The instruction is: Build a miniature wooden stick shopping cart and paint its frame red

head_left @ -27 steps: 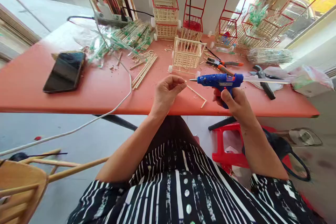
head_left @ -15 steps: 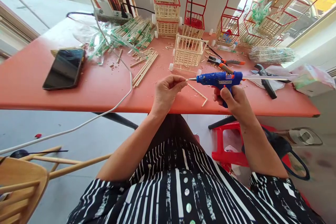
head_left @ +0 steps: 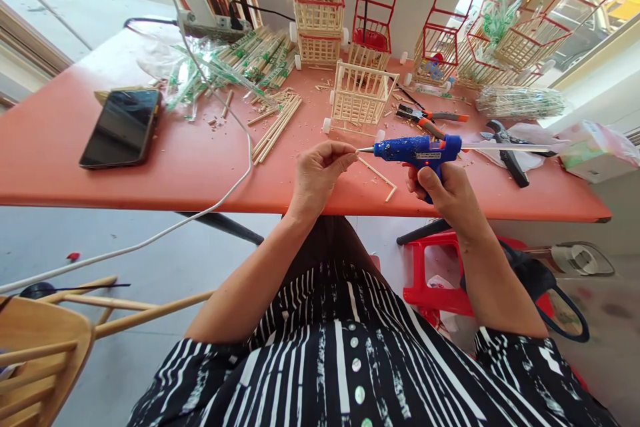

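My right hand (head_left: 445,190) is wrapped round the handle of a blue hot glue gun (head_left: 407,148), which points left and has a glue stick (head_left: 505,146) coming out of its back. Its nozzle tip meets the fingertips of my left hand (head_left: 323,173). The left thumb and forefinger are pinched together; what lies between them is too small to make out. Just below the nozzle, a thin wooden stick piece with a bent corner (head_left: 379,175) reaches from near those fingertips towards the table's front edge. A small cart of pale sticks (head_left: 361,97) stands behind the gun.
On the red table (head_left: 210,180) are loose sticks (head_left: 277,130), wrapped stick bundles (head_left: 263,57), a phone (head_left: 123,128), pliers (head_left: 433,117) and black cutters (head_left: 507,157). Red-trimmed stick carts (head_left: 317,10) line the back. A white cable (head_left: 235,197) crosses the left side.
Both hands and the glue gun keep almost the same position, nozzle at the left fingertips. The view has shifted very slightly.
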`<move>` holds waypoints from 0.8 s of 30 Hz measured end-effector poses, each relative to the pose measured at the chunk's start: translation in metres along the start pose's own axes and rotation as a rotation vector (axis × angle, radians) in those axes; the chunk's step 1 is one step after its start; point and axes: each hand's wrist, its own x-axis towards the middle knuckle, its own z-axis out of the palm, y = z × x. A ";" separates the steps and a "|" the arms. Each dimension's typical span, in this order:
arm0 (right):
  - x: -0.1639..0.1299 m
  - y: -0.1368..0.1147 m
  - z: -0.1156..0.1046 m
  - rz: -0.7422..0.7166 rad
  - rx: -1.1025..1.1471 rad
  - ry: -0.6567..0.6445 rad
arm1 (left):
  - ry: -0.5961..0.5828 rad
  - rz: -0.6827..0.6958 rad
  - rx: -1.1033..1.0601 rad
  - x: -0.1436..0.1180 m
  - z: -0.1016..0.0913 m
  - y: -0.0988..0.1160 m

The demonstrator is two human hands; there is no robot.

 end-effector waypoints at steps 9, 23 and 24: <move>0.000 0.000 0.002 -0.001 -0.001 0.012 | 0.014 -0.001 0.003 0.000 0.000 0.000; 0.000 0.000 0.001 -0.017 -0.017 0.002 | 0.019 -0.007 0.006 0.000 0.000 -0.001; 0.000 0.000 0.001 -0.016 -0.018 0.003 | 0.019 -0.010 0.011 0.000 0.000 0.000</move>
